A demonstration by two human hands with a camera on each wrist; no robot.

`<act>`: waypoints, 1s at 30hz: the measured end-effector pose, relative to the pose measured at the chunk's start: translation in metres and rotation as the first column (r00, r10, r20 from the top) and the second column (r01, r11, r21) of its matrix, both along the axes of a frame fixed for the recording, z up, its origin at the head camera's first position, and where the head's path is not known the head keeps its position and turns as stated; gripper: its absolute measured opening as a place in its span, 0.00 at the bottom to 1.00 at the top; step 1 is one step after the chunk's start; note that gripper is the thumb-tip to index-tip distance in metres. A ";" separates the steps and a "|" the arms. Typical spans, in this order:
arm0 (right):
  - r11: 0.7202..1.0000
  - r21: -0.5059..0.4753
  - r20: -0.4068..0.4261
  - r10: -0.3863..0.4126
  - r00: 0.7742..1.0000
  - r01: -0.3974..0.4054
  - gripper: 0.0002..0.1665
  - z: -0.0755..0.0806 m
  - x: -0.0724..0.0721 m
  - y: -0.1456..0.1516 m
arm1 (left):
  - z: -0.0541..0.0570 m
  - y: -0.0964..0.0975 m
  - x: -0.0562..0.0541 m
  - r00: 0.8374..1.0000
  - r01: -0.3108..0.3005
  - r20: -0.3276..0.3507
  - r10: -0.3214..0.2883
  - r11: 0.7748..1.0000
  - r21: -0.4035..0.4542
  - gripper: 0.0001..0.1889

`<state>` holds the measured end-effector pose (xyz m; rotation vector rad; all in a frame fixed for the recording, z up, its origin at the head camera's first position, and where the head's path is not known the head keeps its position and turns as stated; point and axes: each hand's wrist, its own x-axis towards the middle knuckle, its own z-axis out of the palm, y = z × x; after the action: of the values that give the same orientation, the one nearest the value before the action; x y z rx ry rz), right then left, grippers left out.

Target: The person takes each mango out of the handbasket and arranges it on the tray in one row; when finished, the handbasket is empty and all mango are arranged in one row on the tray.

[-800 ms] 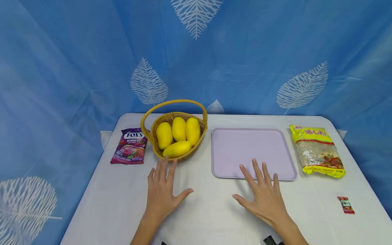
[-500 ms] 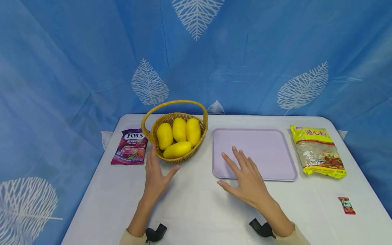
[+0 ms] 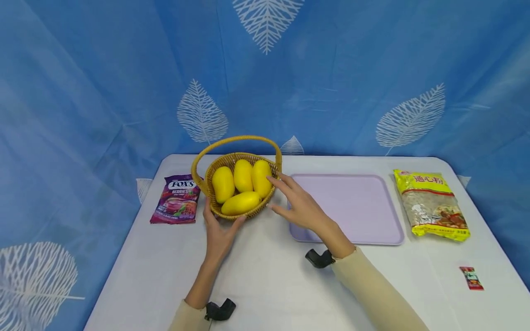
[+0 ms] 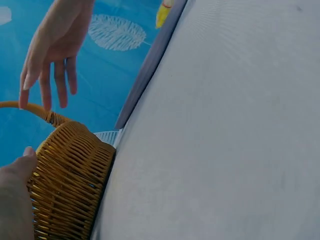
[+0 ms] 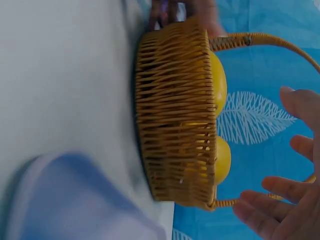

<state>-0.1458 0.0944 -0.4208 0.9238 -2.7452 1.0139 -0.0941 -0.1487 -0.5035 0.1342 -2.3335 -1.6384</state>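
At the basket (image 3: 238, 184), both hands had closed in from the bare table (image 3: 269, 285) in under a second. The left hand (image 3: 219, 230), which had lain flat in front of the wicker, had slid up to the near wall; its thumb and fingers were spread around the base, pressing the weave rather than clenched on it, as the left wrist view (image 4: 12, 190) confirmed. The right hand (image 3: 300, 207) had swept off the tray (image 3: 364, 202) and across to the basket's right rim, fingers relaxed and extended toward the nearest mango (image 3: 262, 177), holding nothing yet; from the right wrist, those fingertips (image 5: 295, 102) hovered just beside the handle (image 5: 260, 39), apart from the fruit.

The basket itself sat where it was, at the back left of the table, between the candy bag (image 3: 175, 198) and the tray, four mangoes inside. By the look of it, the left hand was steadying the basket while the right hand was going for a mango, with no grasp made.
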 end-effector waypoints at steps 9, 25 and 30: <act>0.988 0.050 0.018 0.145 0.989 -0.145 0.36 0.002 -0.027 -0.033 | -0.004 0.001 -0.005 1.000 -0.014 -0.012 0.014 0.999 0.048 0.55; 0.945 0.112 0.181 0.285 0.941 -0.308 0.26 -0.010 -0.042 -0.060 | -0.018 -0.003 -0.007 1.000 -0.001 -0.001 0.001 1.000 0.026 0.54; 0.941 0.110 0.177 0.299 0.938 -0.320 0.23 -0.012 -0.045 -0.066 | -0.019 -0.005 -0.005 1.000 -0.015 -0.014 0.016 1.000 0.025 0.54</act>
<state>-0.1910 0.0282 -0.4331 1.3937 -2.8906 0.9866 -0.0992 -0.1541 -0.5223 0.1450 -2.2964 -1.6559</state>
